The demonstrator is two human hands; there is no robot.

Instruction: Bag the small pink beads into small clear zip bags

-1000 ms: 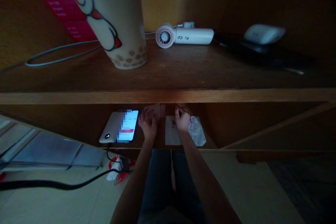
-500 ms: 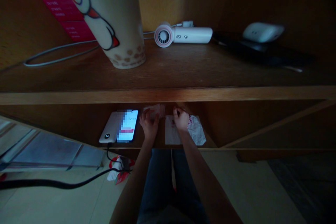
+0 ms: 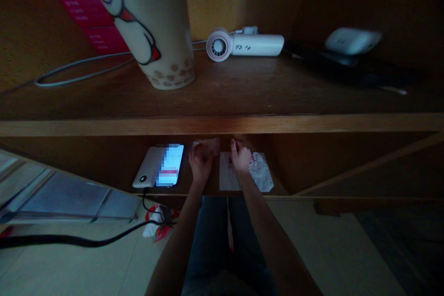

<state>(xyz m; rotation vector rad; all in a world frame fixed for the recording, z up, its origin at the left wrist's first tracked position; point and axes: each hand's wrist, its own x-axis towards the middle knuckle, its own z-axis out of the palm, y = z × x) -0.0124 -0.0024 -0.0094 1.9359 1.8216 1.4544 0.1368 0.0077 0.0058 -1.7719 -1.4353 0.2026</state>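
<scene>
On the lower shelf, my left hand (image 3: 201, 163) rests at the near edge of a small clear packet (image 3: 210, 145), its fingers bent over it; whether they grip it is too dark to tell. My right hand (image 3: 240, 156) is closed, thumb against the fingers, above a white sheet (image 3: 227, 178); what it pinches, if anything, is too small to make out. A crumpled white cloth or paper with red marks (image 3: 262, 173) lies to the right, partly behind the right wrist.
A lit phone (image 3: 170, 166) leans by a pale power bank (image 3: 147, 166) at left. Above the board edge (image 3: 222, 125) stand a large cup (image 3: 159, 23), a white handheld fan (image 3: 256, 45) and a white device (image 3: 352, 40). A black cable (image 3: 86, 241) crosses lower left.
The left hand's fingers have drawn closer together over the packet. My right hand has barely moved, and the whole view has shifted slightly.
</scene>
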